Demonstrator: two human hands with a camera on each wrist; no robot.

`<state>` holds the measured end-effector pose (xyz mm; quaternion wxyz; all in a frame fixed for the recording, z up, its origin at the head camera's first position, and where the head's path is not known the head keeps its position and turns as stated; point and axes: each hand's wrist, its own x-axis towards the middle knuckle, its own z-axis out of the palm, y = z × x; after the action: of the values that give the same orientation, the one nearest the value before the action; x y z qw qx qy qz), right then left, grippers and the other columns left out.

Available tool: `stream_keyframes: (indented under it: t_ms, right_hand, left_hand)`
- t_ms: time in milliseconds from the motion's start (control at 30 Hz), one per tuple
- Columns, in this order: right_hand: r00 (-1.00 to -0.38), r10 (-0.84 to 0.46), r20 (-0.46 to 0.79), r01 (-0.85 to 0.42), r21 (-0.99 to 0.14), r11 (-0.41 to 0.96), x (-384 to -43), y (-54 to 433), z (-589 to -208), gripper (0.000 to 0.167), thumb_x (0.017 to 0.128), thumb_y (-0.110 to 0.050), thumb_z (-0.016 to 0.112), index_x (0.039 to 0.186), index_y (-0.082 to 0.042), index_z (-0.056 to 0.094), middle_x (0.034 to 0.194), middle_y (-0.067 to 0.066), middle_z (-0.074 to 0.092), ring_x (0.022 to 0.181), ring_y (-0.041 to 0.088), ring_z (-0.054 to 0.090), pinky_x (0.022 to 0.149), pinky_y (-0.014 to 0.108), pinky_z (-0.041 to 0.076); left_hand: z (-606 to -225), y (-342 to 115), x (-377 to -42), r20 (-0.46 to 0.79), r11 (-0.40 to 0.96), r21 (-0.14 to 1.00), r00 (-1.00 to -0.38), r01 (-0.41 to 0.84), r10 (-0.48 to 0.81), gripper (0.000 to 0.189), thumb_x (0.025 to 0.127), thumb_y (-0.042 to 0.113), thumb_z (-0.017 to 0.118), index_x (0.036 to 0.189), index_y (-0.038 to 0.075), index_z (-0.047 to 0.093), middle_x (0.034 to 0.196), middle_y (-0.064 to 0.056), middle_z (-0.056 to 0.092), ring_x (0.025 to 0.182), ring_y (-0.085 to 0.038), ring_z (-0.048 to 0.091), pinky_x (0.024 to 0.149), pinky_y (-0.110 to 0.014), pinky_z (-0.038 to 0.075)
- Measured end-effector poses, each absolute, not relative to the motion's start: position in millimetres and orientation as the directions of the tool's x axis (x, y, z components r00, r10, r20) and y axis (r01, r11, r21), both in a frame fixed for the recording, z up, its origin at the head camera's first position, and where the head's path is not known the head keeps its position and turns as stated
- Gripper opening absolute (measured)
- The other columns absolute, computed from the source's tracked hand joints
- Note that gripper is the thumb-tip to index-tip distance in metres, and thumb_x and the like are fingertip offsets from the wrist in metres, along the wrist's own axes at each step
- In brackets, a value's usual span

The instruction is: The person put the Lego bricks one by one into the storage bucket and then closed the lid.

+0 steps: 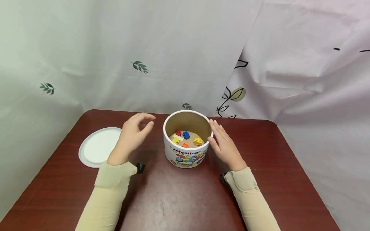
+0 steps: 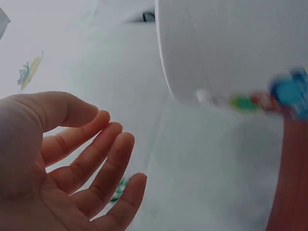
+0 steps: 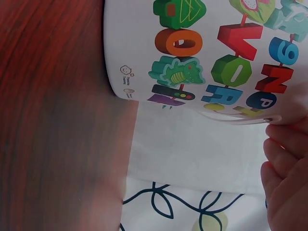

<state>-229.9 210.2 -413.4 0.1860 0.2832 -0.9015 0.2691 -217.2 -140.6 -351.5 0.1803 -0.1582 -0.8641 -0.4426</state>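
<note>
A round white bucket [image 1: 188,158] printed with colourful toys and letters stands upright on the table. At its bottom lie a blue brick [image 1: 186,135], a yellow brick [image 1: 198,141], a second yellow brick [image 1: 175,140], a red brick [image 1: 178,132], an orange brick [image 1: 185,145] and a cream-coloured piece [image 1: 180,137]. To the left of the bucket and apart from it, my left hand [image 1: 133,134] is raised with loosely bent fingers and nothing in it. My right hand [image 1: 226,149] is at the bucket's right rim, fingers extended; the right wrist view shows its fingertips [image 3: 276,132] against the printed side.
A round white lid [image 1: 98,147] lies on the left of the dark red table [image 1: 179,199], partly hidden by my left hand. White sheeting [image 1: 173,57] with leaf prints hangs just behind the table's far edge and along both sides.
</note>
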Motion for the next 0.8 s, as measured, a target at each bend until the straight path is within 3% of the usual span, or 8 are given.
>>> stream_keyframes:
  t_ms: [200,467,800]
  right_hand:
    - [-0.783,-0.394,0.48,-0.597,-0.407,0.691,-229.3,210.5,-416.2,0.062,0.105,-0.03,0.053,0.158,-0.004,0.033,0.162,0.011,0.034,0.152,0.026,0.028,0.125,0.041,0.018]
    - [-0.789,-0.392,0.473,-0.592,-0.415,0.691,-228.2,208.3,-416.4,0.063,0.103,-0.023,0.055,0.158,-0.004,0.032,0.163,0.011,0.034,0.152,0.026,0.027,0.125,0.041,0.019]
    - [-0.775,-0.392,0.496,-0.606,-0.406,0.684,-228.3,208.7,-413.1,0.062,0.104,-0.024,0.055,0.158,-0.003,0.032,0.162,0.012,0.034,0.151,0.029,0.029,0.125,0.038,0.017]
  left_hand:
    - [-364.2,-165.8,-211.2,0.419,0.637,0.672,-0.903,0.377,0.093,0.02,0.1,0.012,0.06,0.116,0.005,0.07,0.114,-0.013,0.066,0.097,-0.029,0.064,0.084,-0.048,0.053]
    - [-378.0,-201.2,-207.6,0.345,0.672,0.697,-0.939,0.25,-0.008,0.027,0.102,0.014,0.055,0.122,0.0,0.066,0.12,-0.021,0.063,0.113,-0.038,0.06,0.094,-0.056,0.053]
    - [-396.4,-242.0,-208.3,0.287,0.697,0.709,-0.947,0.111,-0.141,0.034,0.103,0.018,0.051,0.13,-0.001,0.061,0.13,-0.027,0.061,0.116,-0.048,0.06,0.092,-0.06,0.05]
